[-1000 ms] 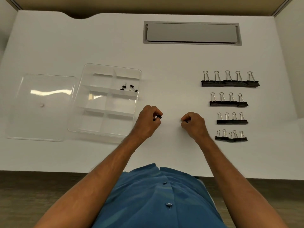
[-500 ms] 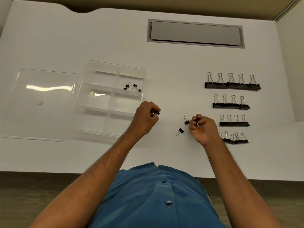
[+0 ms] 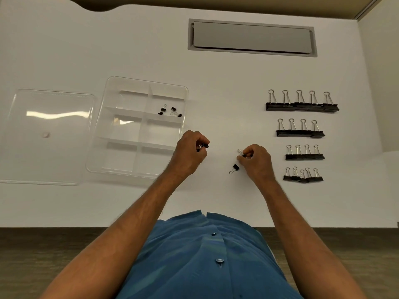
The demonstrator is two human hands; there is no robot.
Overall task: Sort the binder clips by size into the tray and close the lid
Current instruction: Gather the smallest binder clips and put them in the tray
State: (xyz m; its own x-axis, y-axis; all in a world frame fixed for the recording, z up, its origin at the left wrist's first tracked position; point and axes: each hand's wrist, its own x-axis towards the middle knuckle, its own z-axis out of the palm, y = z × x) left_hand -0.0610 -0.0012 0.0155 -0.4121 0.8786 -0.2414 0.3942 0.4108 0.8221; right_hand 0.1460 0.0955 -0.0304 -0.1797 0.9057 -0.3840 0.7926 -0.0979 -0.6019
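Note:
A clear divided tray (image 3: 101, 134) lies left of centre, with three tiny black binder clips (image 3: 170, 110) in its far right compartment. My left hand (image 3: 190, 152) hovers by the tray's right edge and pinches a tiny black clip (image 3: 204, 145). My right hand (image 3: 255, 160) pinches another tiny clip (image 3: 241, 153) just above the table. One more tiny clip (image 3: 234, 168) lies loose beside that hand. Four rows of black clips stand at the right: largest (image 3: 302, 103), large (image 3: 300, 129), medium (image 3: 304, 153), small (image 3: 303, 175).
The clear lid (image 3: 45, 137) with a small knob lies flat to the left of the tray. A grey cable hatch (image 3: 251, 37) is set into the white table at the back. The table's front edge runs just before my blue shirt.
My right hand lifted off the table, uncovered two tiny clips and took hold of one; the other stays on the table. My left hand kept its clip and barely moved.

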